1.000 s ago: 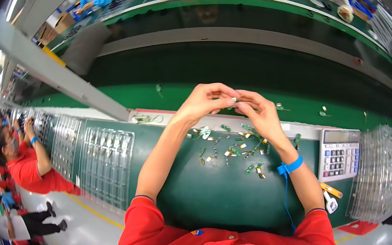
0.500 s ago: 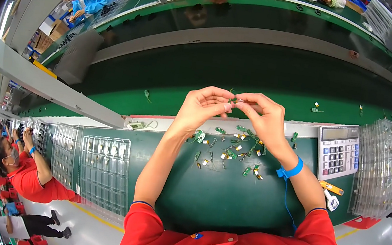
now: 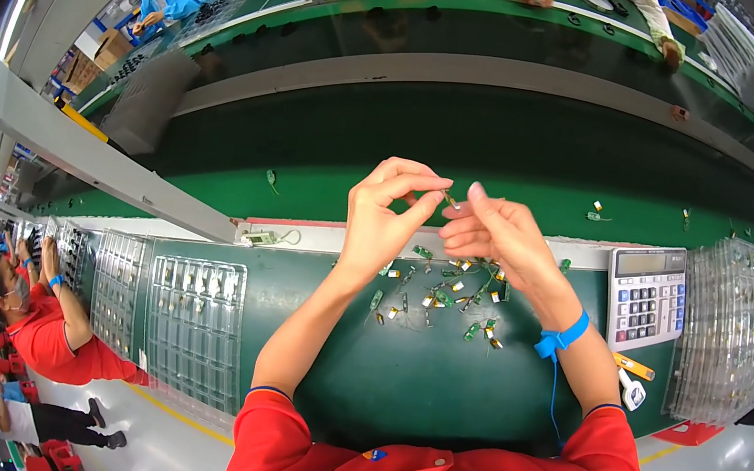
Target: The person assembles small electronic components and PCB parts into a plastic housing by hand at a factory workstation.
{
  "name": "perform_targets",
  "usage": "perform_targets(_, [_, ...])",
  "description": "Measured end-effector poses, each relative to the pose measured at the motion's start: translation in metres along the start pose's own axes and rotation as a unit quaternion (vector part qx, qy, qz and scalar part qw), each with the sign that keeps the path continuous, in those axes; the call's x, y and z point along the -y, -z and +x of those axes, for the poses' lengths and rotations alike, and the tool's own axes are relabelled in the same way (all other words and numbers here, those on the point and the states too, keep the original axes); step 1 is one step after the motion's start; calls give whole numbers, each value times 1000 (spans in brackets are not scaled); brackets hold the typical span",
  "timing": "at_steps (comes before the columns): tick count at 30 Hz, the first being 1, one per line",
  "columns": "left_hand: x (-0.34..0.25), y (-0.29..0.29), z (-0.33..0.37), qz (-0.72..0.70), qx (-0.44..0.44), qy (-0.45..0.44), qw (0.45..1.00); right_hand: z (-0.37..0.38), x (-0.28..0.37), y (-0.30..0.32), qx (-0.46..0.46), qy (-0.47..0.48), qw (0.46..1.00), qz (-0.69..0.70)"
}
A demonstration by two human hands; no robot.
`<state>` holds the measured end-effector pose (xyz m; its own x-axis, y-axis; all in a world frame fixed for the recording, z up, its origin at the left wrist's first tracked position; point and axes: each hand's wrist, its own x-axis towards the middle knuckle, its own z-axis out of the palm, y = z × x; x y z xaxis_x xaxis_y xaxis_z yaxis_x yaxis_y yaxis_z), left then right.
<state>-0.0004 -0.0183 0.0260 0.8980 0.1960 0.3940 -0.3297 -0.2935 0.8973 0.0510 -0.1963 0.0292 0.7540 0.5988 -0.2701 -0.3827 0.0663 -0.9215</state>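
Above the back edge of my bench, my left hand (image 3: 388, 223) pinches a small circuit board (image 3: 450, 200) between thumb and forefinger. Only a bit of it shows past the fingertips. My right hand (image 3: 507, 235) is just to its right, thumb raised apart from the loosely curled fingers, and appears to hold nothing. A blue strap with a cord (image 3: 563, 336) circles my right wrist. Below both hands lies a loose heap of small green circuit boards (image 3: 448, 296) with wires and yellow-and-white pieces.
Right of the heap are a calculator (image 3: 646, 295), an orange-handled tool (image 3: 634, 366) and stacked clear trays (image 3: 731, 334). A compartmented clear tray (image 3: 196, 321) lies left. Beyond runs a green conveyor belt (image 3: 345, 188) with scattered boards. A grey frame bar (image 3: 98, 163) crosses the left. Co-workers sit around.
My hands have parted: the right has turned, its thumb lifting off, while the left keeps its pinch. Boards on the belt have shifted slightly left. Co-workers' hands across the line have moved right.
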Motion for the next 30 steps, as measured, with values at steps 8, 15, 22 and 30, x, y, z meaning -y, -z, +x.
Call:
perform_targets(8, [-4, -8, -5, 23, -43, 4, 999, -1, -1, -6, -72, 96, 989, 84])
perform_targets(15, [-1, -10, -5, 111, -67, -131, 983, -1, -3, -1, 48, -65, 976, 203])
perform_targets(22, [-4, -13, -10, -65, -44, 82, 994, -5, -9, -10, -146, 415, 830, -344])
perform_targets(30, [-8, 2, -5, -233, 20, 194, 953, -8, -8, -14, -140, 546, 664, -491])
